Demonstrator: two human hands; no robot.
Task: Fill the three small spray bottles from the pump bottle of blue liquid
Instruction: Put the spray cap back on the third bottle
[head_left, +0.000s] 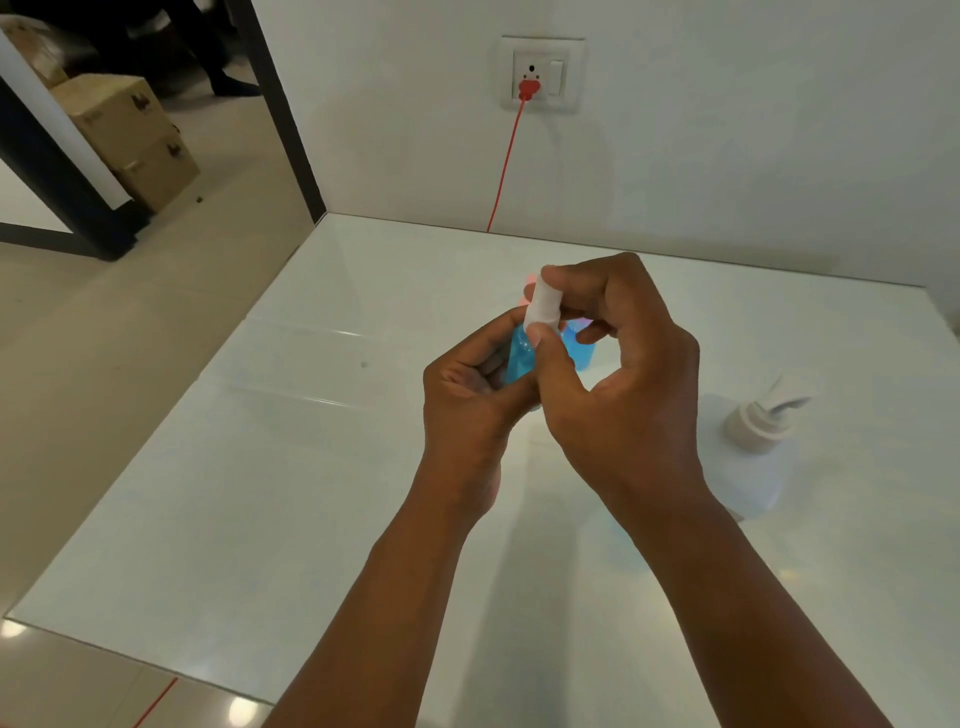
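Above the middle of the white table (291, 467), my left hand (467, 395) grips a small spray bottle (519, 353) holding blue liquid. My right hand (618, 374) pinches that bottle's white spray cap (543, 301) between thumb and fingers. Behind my hands stands a second small bottle (582, 348) with blue liquid, mostly hidden. A pinkish blur (530, 283) shows just beyond the cap; I cannot tell what it is. The pump bottle (758, 457) with its white pump head (763, 415) stands to the right, looking nearly clear.
A red cord (506, 161) runs from a wall socket (540, 73) down behind the table's back edge. Cardboard boxes (130, 135) and a dark frame (280, 104) stand on the floor to the left. The wall rises right behind the table.
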